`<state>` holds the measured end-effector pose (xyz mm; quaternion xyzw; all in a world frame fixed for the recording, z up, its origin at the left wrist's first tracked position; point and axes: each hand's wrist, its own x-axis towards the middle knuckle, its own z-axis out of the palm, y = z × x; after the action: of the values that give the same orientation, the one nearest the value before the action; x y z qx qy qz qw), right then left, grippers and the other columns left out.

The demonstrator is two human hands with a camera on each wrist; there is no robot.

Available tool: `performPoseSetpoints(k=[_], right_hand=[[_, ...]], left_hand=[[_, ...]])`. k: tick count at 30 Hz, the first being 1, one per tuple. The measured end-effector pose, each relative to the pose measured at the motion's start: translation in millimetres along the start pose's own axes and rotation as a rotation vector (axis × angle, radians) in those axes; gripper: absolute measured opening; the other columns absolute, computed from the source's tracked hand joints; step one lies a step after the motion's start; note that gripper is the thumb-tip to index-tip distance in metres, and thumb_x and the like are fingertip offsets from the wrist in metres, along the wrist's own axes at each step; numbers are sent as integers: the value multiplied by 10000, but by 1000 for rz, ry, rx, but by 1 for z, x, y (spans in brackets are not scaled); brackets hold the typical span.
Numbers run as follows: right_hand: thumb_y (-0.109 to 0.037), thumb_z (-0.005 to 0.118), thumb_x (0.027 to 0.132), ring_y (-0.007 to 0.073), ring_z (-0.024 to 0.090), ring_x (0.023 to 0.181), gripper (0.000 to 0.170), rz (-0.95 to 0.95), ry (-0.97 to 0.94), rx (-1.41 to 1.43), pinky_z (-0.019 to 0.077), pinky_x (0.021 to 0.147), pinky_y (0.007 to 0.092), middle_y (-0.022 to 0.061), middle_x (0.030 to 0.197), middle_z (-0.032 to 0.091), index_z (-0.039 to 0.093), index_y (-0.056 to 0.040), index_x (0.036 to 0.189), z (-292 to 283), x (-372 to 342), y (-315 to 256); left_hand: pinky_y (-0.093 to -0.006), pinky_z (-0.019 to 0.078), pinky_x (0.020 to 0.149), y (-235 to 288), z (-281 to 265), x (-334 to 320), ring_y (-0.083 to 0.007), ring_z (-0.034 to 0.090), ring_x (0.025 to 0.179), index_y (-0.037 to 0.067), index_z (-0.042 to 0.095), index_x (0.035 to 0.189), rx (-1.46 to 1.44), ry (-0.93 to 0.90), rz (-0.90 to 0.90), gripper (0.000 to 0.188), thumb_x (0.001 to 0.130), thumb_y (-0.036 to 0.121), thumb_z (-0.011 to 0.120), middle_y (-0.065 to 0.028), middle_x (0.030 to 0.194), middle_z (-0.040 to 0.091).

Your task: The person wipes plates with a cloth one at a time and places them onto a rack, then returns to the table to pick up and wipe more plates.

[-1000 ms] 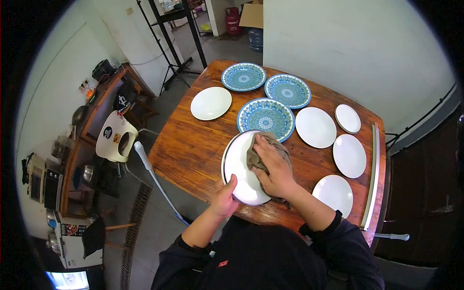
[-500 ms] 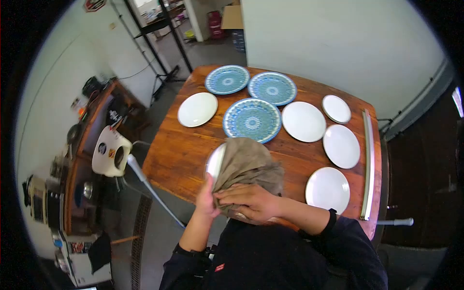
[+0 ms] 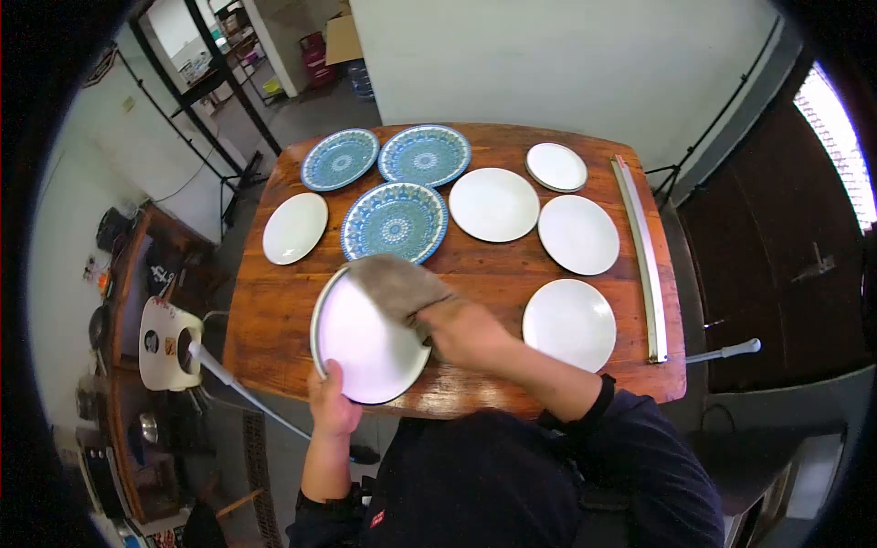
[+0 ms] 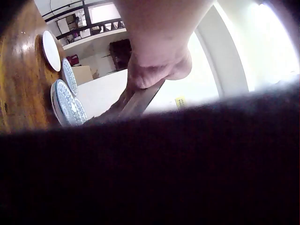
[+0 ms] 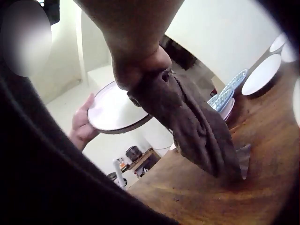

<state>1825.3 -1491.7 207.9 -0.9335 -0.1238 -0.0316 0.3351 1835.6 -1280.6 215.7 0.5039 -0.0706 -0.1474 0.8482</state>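
Note:
A white plate with a dark rim is held up over the table's near edge, its white face toward me. My left hand grips its near-left rim, the thumb lying over the edge. In my right hand, blurred in the head view, is a brown cloth that covers the plate's far-right part. The right wrist view shows the cloth hanging in folds from that hand, beside the plate. A dark blur hides the lower half of the left wrist view.
Three blue patterned dishes, the nearest a deep one, stand beyond the held plate. White plates lie at the left and right of the wooden table. A long pale strip runs along the right edge.
The cloth covered most of the plate half a second ago; now it is bunched at the far-right side and the white face shows. The head view has swung to the right.

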Motion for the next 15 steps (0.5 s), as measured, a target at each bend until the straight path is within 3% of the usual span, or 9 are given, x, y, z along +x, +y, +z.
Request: performPoseSetpoints(k=[4,6,7,10,11,12,14,15], right_hand=[[-52,496,655,349,519,743,250,-136,380,-124,422,665,404,165,797,549,516,-7,900,-4,4,12],[-47,504,665,340,525,757,263,-218,575,-11,426,682,383,166,820,553,517,-4,924,-5,13,12],[-25,518,664,327,533,791,299,-161,542,29,426,704,365,163,863,560,511,-1,962,-10,14,2],[-8,532,654,306,530,862,344,-263,544,151,421,753,353,146,943,555,508,-10,997,4,20,-21],[1,550,641,287,517,925,405,-253,482,165,401,813,344,122,1017,537,493,-25,1041,13,18,-33],[-33,571,657,274,464,1020,444,-359,371,208,355,879,358,122,1135,462,463,-47,1087,19,15,-39],[-101,604,666,285,403,1086,509,-387,89,460,294,914,431,126,1219,375,413,-61,1135,15,4,-65],[-139,613,664,292,378,1105,533,-468,70,345,271,918,452,123,1236,353,398,-65,1147,13,7,-60]], left_hand=[[-333,412,799,-1,13,-4,-217,521,903,-47,393,1090,10,-5,-73,386,828,229,462,-149,1025,502],[-361,400,823,-6,10,-3,-242,501,952,-46,337,1140,94,-60,-137,470,837,302,422,-164,1060,483],[-352,394,832,-7,13,-3,-238,497,962,-37,342,1141,115,-68,-154,475,842,328,402,-159,1072,479],[-320,394,820,-11,21,2,-198,492,959,-19,370,1128,-144,-76,-210,426,842,291,427,-128,1073,481],[-318,385,833,-11,22,4,-199,475,984,-14,357,1141,-156,-68,-209,458,841,328,413,-124,1085,473],[-325,390,830,-7,29,6,-203,483,971,-10,362,1136,-180,6,-191,462,845,347,395,-122,1074,478],[-335,387,836,-11,7,11,-213,474,986,-9,346,1149,-175,-37,-166,486,848,372,370,-122,1090,466],[-344,379,848,-6,-1,12,-224,457,1013,-10,324,1167,-152,-109,-184,520,843,395,363,-125,1122,442]])
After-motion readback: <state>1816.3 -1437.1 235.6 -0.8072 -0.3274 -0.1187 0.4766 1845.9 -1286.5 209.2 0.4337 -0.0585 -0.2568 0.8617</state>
